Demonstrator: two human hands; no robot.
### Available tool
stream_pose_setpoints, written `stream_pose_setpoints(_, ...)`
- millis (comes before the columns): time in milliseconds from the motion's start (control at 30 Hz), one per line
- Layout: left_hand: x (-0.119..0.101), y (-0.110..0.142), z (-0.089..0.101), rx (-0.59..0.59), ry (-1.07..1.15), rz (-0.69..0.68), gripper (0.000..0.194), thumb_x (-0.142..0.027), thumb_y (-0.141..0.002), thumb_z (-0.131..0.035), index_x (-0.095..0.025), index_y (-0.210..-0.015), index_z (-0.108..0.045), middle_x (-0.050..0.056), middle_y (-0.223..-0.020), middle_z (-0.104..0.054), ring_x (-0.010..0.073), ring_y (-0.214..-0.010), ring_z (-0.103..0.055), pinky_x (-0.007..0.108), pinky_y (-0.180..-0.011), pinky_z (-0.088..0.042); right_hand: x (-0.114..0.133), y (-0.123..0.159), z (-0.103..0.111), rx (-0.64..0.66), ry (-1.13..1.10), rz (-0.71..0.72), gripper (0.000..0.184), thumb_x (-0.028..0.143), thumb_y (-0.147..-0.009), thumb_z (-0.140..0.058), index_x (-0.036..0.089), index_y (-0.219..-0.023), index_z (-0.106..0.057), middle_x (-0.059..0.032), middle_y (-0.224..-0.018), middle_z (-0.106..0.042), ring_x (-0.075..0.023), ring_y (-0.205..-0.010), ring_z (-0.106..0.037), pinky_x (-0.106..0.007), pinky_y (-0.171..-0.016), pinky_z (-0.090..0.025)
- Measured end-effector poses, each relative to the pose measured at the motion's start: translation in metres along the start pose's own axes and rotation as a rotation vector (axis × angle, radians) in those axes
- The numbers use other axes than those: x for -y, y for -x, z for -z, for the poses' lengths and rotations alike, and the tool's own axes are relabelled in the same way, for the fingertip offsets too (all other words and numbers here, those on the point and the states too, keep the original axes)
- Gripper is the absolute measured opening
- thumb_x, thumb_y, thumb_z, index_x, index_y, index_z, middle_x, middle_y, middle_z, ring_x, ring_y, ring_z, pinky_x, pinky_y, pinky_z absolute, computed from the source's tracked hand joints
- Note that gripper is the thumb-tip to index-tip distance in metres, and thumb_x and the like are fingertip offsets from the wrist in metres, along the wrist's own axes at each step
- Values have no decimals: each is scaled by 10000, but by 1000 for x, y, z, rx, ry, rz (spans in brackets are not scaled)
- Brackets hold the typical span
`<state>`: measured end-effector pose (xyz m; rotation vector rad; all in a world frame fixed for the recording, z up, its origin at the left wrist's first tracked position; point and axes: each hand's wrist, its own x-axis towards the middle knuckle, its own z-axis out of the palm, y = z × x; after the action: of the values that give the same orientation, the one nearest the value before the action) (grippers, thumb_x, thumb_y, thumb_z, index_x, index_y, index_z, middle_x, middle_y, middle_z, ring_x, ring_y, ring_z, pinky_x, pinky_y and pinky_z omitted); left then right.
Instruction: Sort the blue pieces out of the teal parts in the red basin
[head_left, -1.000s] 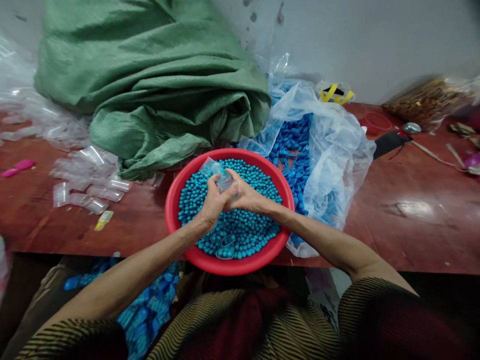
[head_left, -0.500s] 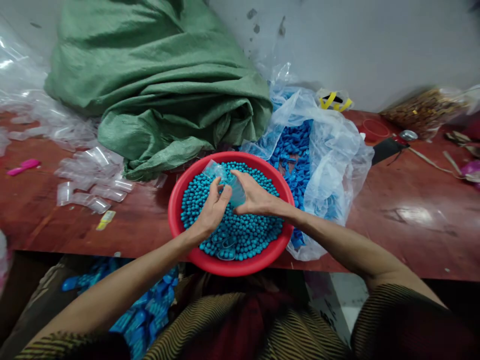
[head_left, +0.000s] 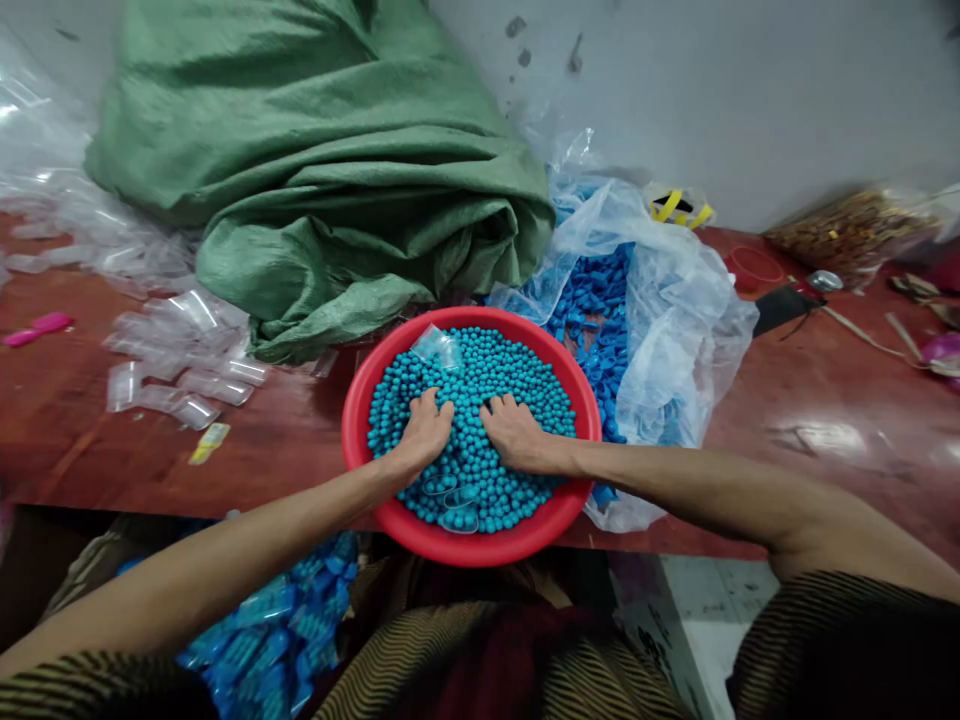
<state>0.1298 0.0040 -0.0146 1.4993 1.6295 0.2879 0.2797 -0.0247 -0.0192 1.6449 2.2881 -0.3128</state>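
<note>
Clear plastic sleeves (head_left: 176,355), flattened and empty, lie scattered at far left on the red-brown table (head_left: 825,440), with a pink clip (head_left: 37,328) at the edge. Green woven sack (head_left: 315,170), bunched, behind. Red basin (head_left: 352,420), round, at the table's near edge, heaped with small blue beads (head_left: 480,375); one clear packet (head_left: 439,346) rests on the beads toward the far rim, its long axis slanting from near-left to far-right, and a few more sit by the near rim. Left hand (head_left: 421,440), palm down on the beads, fingers curled into the heap, holding nothing that shows; right hand (head_left: 514,435) just beside it, fingers likewise dug in, grip contents not visible. Step judged: gathering beads from the heap; the next move would call for a scoop and a free packet brought to hand. Clear bag (head_left: 675,300) of blue pieces stands at right, touching the basin.
</note>
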Motion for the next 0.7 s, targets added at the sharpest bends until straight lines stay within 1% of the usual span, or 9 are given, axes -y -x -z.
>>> stream_pose_setpoints(100, -1, -1, 0, 79, 63, -1, 531, -393, -896, -325, -134, -1359, -349, 168, -1440, -360, 258, -1342, -354, 395, -1110, -266, -1, -10, -12, -16, -211, -12, 559, 141, -661, -613, 45, -1197, -486, -203, -1186, -488, -327, -1088, -457, -439, -865, -461)
stream_pose_setpoints(200, 2, -6, 4, 140, 167, -59, 531, -430, -873, -386, -164, -1332, -378, 138, -1450, -382, 247, -1345, -353, 389, -1116, -260, -5, -20, -22, -69, -540, 48, 760, 165, -631, -656, 67, -1329, -372, -197, -1331, -405, -319, -1217, -393, -474, -1039, -345)
stream_pose_setpoints(267, 3, -9, 8, 157, 276, -65, 508, -448, -860, -408, -198, -1302, -409, 102, -1411, -452, 228, -1302, -414, 379, -1093, -308, -6, -25, -26, -157, -812, 158, 871, 244, -632, -700, 138, -1395, -292, -159, -1404, -359, -302, -1284, -347, -474, -1100, -273)
stream_pose_setpoints(300, 3, -11, 10, 171, 332, -61, 480, -454, -855, -415, -209, -1266, -443, 85, -1367, -503, 221, -1263, -458, 376, -1071, -342, -6, -27, -28, -196, -949, 217, 911, 297, -627, -723, 169, -1408, -271, -139, -1421, -351, -291, -1299, -341, -464, -1112, -262)
stream_pose_setpoints(400, 1, -13, 12, 215, 445, -104, 391, -434, -815, -481, -214, -1136, -524, 39, -1190, -626, 211, -1127, -560, 374, -997, -427, -6, -28, -28, -211, -1264, 291, 1054, 437, -564, -778, 201, -1428, -222, -113, -1444, -339, -272, -1315, -347, -424, -1114, -285)
stream_pose_setpoints(433, 0, -14, 12, 223, 459, -125, 374, -416, -799, -507, -209, -1110, -532, 32, -1142, -643, 210, -1094, -576, 373, -977, -444, -7, -27, -28, -202, -1315, 288, 1091, 466, -541, -789, 204, -1431, -216, -111, -1449, -335, -272, -1322, -341, -420, -1115, -287)
stream_pose_setpoints(500, -2, -14, 11, 215, 463, -136, 361, -387, -784, -531, -202, -1094, -531, 28, -1096, -650, 206, -1059, -588, 365, -948, -462, -8, -25, -26, -193, -1325, 280, 1132, 493, -507, -806, 202, -1433, -225, -108, -1452, -336, -277, -1339, -319, -422, -1129, -263)
stream_pose_setpoints(633, -7, -15, 8, 162, 430, -56, 370, -398, -808, -501, -189, -1112, -515, 53, -1108, -641, 203, -1043, -592, 344, -911, -473, -11, -24, -25, -195, -1201, 241, 1186, 499, -484, -822, 152, -1443, -218, -141, -1463, -310, -287, -1377, -249, -422, -1163, -173)
stream_pose_setpoints(700, -9, -15, 8, 168, 412, -52, 389, -405, -807, -496, -183, -1125, -512, 64, -1131, -634, 210, -1052, -587, 343, -908, -469, -12, -25, -26, -171, -1162, 214, 1213, 497, -476, -826, 165, -1456, -192, -138, -1484, -275, -284, -1394, -214, -421, -1168, -156)
